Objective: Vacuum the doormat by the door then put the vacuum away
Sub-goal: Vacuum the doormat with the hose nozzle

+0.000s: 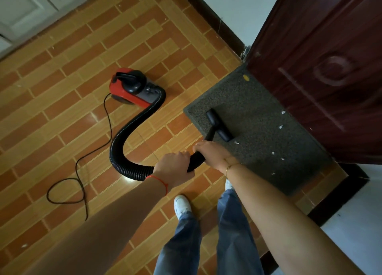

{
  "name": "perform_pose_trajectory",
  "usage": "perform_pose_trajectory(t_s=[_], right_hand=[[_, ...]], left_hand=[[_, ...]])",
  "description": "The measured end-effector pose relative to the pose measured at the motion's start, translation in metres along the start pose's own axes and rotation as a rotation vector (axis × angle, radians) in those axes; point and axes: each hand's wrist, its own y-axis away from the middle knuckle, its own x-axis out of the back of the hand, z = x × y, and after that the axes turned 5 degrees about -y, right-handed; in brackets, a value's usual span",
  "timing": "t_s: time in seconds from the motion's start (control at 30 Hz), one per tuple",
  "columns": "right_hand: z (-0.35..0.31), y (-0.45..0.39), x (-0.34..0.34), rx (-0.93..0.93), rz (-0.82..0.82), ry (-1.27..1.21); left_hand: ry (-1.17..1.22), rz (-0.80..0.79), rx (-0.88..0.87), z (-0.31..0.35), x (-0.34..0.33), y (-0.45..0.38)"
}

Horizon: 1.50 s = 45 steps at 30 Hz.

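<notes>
A dark grey doormat (268,120) lies against the dark red door (322,58); white scraps and one yellow speck dot it. The black floor nozzle (219,124) rests on the mat's near-left part. My right hand (213,154) grips the black wand (196,161) just behind the nozzle. My left hand (173,167) grips the wand's rear end, where the ribbed black hose (124,150) joins. The hose curves back to the red canister vacuum (132,86) on the tiled floor.
The vacuum's black power cord (78,171) loops across the orange brick-pattern tiles on the left. My feet in white shoes (182,205) stand just short of the mat. White cabinet doors (31,10) are at the upper left; a dark skirting runs along the wall.
</notes>
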Motion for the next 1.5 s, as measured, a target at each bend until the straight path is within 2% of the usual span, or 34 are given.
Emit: perform_pose_trajectory(t_s=[0.27,0.47,0.77,1.07,1.5], right_hand=[[-0.032,-0.012,-0.012,0.025,0.013,-0.008],[-0.015,-0.012,-0.015,0.020,0.006,-0.011],[0.058,-0.017,0.021,0.011,0.002,0.008],[0.154,-0.032,0.092,0.079,-0.042,0.060],[0.267,-0.062,0.178,0.093,-0.076,0.104]], left_hand=[[-0.009,-0.005,0.006,-0.029,-0.010,0.021],[-0.010,-0.023,-0.001,-0.021,-0.011,0.009],[0.008,-0.006,0.006,0.019,0.018,-0.052],[0.128,0.017,0.114,0.076,0.066,-0.138],[0.197,-0.001,0.127,0.123,0.144,-0.251]])
